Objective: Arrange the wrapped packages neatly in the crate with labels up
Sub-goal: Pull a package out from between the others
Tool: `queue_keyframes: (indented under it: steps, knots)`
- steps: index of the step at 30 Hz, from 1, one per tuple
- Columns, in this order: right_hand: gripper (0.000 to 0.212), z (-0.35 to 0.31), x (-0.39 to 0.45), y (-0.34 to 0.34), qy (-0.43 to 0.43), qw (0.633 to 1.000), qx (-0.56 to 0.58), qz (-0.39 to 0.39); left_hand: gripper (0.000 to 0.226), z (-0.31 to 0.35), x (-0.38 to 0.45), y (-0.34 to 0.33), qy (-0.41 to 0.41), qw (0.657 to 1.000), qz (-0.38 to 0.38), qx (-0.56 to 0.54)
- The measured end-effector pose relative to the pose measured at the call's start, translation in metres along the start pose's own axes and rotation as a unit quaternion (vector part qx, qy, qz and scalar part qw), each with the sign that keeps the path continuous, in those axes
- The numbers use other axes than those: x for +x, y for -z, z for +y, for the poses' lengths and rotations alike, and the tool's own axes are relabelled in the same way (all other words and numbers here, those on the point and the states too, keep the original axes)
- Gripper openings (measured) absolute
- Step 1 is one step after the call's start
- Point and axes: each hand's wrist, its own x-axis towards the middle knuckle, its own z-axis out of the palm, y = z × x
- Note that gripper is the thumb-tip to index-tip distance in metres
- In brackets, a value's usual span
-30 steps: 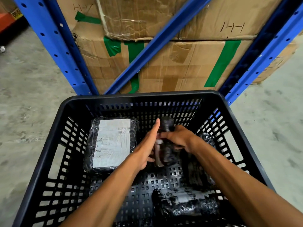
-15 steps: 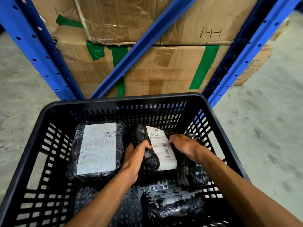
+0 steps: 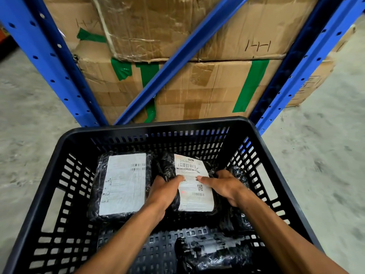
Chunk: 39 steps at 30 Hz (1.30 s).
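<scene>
A black slatted crate [image 3: 162, 127] stands on the floor in front of me. A large black-wrapped package [image 3: 122, 184] lies flat at its far left, white label up. Beside it lies a second wrapped package [image 3: 192, 175], label up. My left hand [image 3: 164, 192] grips its left edge and my right hand [image 3: 223, 186] its right edge, with both thumbs on the label. A third wrapped package [image 3: 240, 175] leans against the right wall, partly behind my right hand. A fourth package [image 3: 213, 254] lies at the near side, its label crumpled under wrap.
Blue steel rack uprights [image 3: 51, 62] and a diagonal brace [image 3: 177, 60] stand right behind the crate. Stacked cardboard boxes [image 3: 207, 89] with green tape fill the rack. Grey concrete floor [image 3: 316, 155] lies on both sides.
The middle package went from upright on its edge to flat with its label facing up. Both hands moved to its sides, thumbs on the label.
</scene>
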Motion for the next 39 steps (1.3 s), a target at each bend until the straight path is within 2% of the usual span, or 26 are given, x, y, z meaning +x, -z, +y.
queue_keyframes:
  steps: [3, 5, 8, 12, 14, 17, 19, 23, 25, 27, 28, 30, 31, 32, 34, 36, 39]
  knots:
    - [0.057, -0.002, -0.009, 0.004, 0.029, 0.999, -0.023, 0.007, 0.064, -0.006, 0.007, -0.002, -0.001, 0.999, 0.016, 0.034]
    - [0.046, -0.003, -0.014, 0.005, 0.044, 0.999, -0.030, 0.006, 0.077, -0.012, 0.014, -0.003, 0.002, 0.999, 0.015, 0.044]
    - [0.042, -0.004, -0.014, 0.002, 0.057, 0.998, -0.026, 0.017, 0.070, -0.014, 0.018, -0.005, -0.004, 0.999, 0.014, 0.042]
    - [0.030, -0.001, 0.001, -0.004, 0.065, 0.993, -0.093, 0.033, 0.082, -0.010, 0.026, -0.016, 0.010, 0.996, 0.046, 0.073]
    - [0.034, 0.004, 0.011, -0.009, 0.079, 0.986, -0.143, 0.035, 0.084, -0.008, 0.029, -0.022, 0.016, 0.994, 0.067, 0.089]
    - [0.069, 0.009, 0.017, -0.017, 0.099, 0.964, -0.248, -0.019, 0.074, -0.018, 0.038, -0.030, 0.048, 0.988, 0.059, 0.133]
    - [0.079, 0.014, 0.017, -0.020, 0.092, 0.952, -0.286, -0.057, 0.064, -0.031, 0.041, -0.030, 0.078, 0.985, 0.036, 0.152]
    - [0.073, 0.019, 0.021, -0.025, 0.093, 0.928, -0.354, -0.068, 0.080, -0.043, 0.043, -0.028, 0.075, 0.982, 0.034, 0.170]
    - [0.060, 0.017, 0.020, -0.023, 0.096, 0.931, -0.347, -0.061, 0.081, -0.047, 0.045, -0.027, 0.060, 0.984, 0.034, 0.163]
    - [0.045, 0.008, 0.014, -0.016, 0.129, 0.933, -0.335, -0.015, 0.089, -0.048, 0.047, -0.028, 0.047, 0.984, 0.018, 0.168]
    - [0.041, 0.002, 0.011, -0.011, 0.156, 0.922, -0.355, 0.027, 0.092, -0.048, 0.049, -0.029, 0.036, 0.984, 0.013, 0.173]
    - [0.042, -0.010, 0.002, 0.001, 0.185, 0.849, -0.483, 0.112, 0.094, -0.044, 0.047, -0.032, 0.019, 0.980, 0.000, 0.197]
    - [0.045, -0.014, -0.002, 0.008, 0.175, 0.809, -0.545, 0.136, 0.092, -0.043, 0.047, -0.033, 0.015, 0.979, -0.005, 0.202]
    - [0.049, -0.016, -0.004, 0.013, 0.148, 0.785, -0.584, 0.142, 0.088, -0.042, 0.046, -0.034, 0.017, 0.980, -0.008, 0.196]
    - [0.051, -0.012, -0.005, 0.017, 0.101, 0.768, -0.618, 0.130, 0.083, -0.046, 0.045, -0.033, 0.017, 0.985, 0.004, 0.172]
    - [0.050, -0.008, -0.003, 0.017, 0.100, 0.763, -0.625, 0.133, 0.079, -0.046, 0.044, -0.032, 0.011, 0.985, 0.021, 0.170]
    - [0.044, -0.004, 0.003, 0.015, 0.110, 0.774, -0.608, 0.140, 0.077, -0.048, 0.047, -0.031, 0.008, 0.986, 0.029, 0.167]
